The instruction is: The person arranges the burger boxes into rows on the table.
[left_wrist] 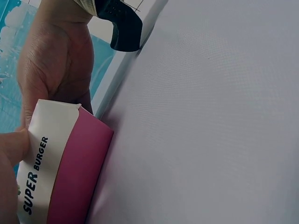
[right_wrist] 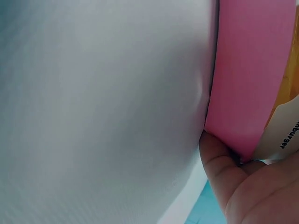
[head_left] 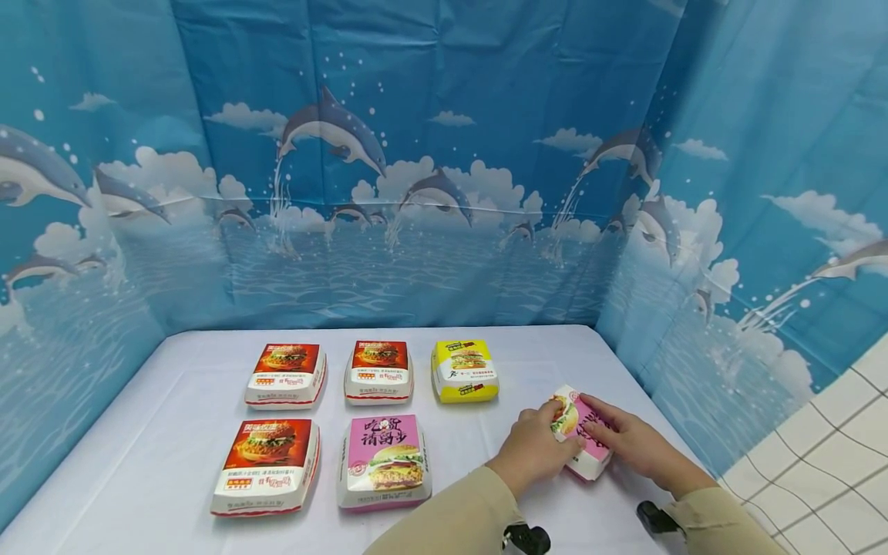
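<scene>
Bare tablecloth point(head_left: 486, 432) between box rows

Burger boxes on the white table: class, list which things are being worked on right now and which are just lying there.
In hand:
pink burger box, held by the left hand and right hand

Lying about:
three red burger boxes
yellow burger box
second pink box
white table
</scene>
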{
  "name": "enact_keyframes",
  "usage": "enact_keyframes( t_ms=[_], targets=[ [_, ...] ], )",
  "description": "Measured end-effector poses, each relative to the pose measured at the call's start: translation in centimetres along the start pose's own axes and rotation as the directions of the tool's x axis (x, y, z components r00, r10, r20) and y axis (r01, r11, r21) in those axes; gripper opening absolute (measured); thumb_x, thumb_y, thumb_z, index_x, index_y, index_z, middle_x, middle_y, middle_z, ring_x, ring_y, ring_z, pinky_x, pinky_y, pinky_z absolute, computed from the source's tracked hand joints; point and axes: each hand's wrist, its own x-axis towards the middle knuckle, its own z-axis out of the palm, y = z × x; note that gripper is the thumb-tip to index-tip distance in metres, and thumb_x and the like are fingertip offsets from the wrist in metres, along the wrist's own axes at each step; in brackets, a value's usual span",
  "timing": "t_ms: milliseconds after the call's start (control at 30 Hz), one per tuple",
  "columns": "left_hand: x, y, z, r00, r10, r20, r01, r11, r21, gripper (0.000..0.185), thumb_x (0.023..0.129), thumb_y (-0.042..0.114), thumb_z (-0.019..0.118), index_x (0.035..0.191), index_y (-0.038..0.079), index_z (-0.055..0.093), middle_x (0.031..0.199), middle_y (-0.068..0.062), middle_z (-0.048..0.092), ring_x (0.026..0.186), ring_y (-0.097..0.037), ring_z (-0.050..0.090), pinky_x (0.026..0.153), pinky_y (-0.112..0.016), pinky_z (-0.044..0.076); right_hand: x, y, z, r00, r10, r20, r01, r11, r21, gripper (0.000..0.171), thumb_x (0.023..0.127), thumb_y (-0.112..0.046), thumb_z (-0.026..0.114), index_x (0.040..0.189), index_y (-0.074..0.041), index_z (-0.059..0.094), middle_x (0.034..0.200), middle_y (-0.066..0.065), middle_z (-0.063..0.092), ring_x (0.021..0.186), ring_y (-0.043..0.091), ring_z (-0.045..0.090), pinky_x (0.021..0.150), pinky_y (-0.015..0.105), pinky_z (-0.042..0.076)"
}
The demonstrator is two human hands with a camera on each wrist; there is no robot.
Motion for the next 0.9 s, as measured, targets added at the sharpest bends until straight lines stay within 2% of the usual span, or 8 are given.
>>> enact_keyframes(
  t_ms=[200, 333, 500, 733, 900],
  targets=[
    [0.0, 0.1, 0.1, 1.0, -0.008, 0.011, 0.008, 1.0, -0.015, 0.07, 0.09, 0.06, 0.075, 0.152, 0.045, 0.048, 0.138, -0.004, 0.059, 0.112, -0.019, 0.06, 0.102, -0.046, 0.058, -0.3, -0.4, -0.2, 0.999, 0.017, -0.038, -0.019, 0.997, -0.077, 0.084, 0.103, -0.063, 0.055, 0.167, -0.015, 0.03, 0.163, 0.034, 0.035, 0.147, 0.06, 0.035, 0.108, 0.075, 0.041],
    [-0.1, 0.1, 0.0, 1.0, -0.01, 0.01, 0.01, 1.0, -0.017, 0.069, 0.09, 0.059, 0.075, 0.152, 0.046, 0.048, 0.139, -0.004, 0.059, 0.112, -0.019, 0.06, 0.102, -0.047, 0.058, -0.8, -0.8, -0.3, 0.996, 0.036, -0.083, -0.047, 0.99, -0.13, 0.08, 0.105, -0.061, 0.051, 0.165, -0.013, 0.033, 0.161, 0.035, 0.038, 0.144, 0.061, 0.038, 0.105, 0.075, 0.044],
    [0.0, 0.1, 0.0, 1.0, -0.009, 0.005, 0.009, 0.999, -0.034, 0.069, 0.09, 0.057, 0.076, 0.152, 0.045, 0.048, 0.138, -0.004, 0.059, 0.112, -0.019, 0.06, 0.103, -0.048, 0.057, -1.2, -0.9, -0.2, 0.993, 0.043, -0.109, -0.054, 0.994, -0.098, 0.071, 0.109, -0.053, 0.049, 0.165, -0.011, 0.035, 0.162, 0.035, 0.037, 0.145, 0.061, 0.038, 0.108, 0.075, 0.042],
    [-0.3, 0.0, -0.1, 1.0, -0.02, 0.01, 0.021, 0.994, -0.112, 0.069, 0.091, 0.051, 0.078, 0.153, 0.042, 0.049, 0.141, -0.005, 0.056, 0.114, -0.02, 0.058, 0.104, -0.047, 0.056, -1.5, -1.5, 0.2, 0.99, 0.061, -0.128, -0.07, 0.995, -0.07, 0.068, 0.11, -0.048, 0.051, 0.165, -0.01, 0.035, 0.163, 0.034, 0.036, 0.145, 0.06, 0.036, 0.109, 0.073, 0.042],
    [-1.1, 0.3, -0.2, 0.999, -0.032, -0.023, 0.028, 0.986, -0.162, 0.07, 0.09, 0.047, 0.078, 0.153, 0.037, 0.05, 0.143, -0.007, 0.053, 0.116, -0.022, 0.056, 0.101, -0.048, 0.056, -2.0, -2.1, 0.4, 0.99, 0.065, -0.123, -0.073, 0.996, -0.057, 0.069, 0.11, -0.047, 0.052, 0.165, -0.011, 0.033, 0.163, 0.033, 0.036, 0.146, 0.06, 0.036, 0.108, 0.071, 0.045]
  ],
)
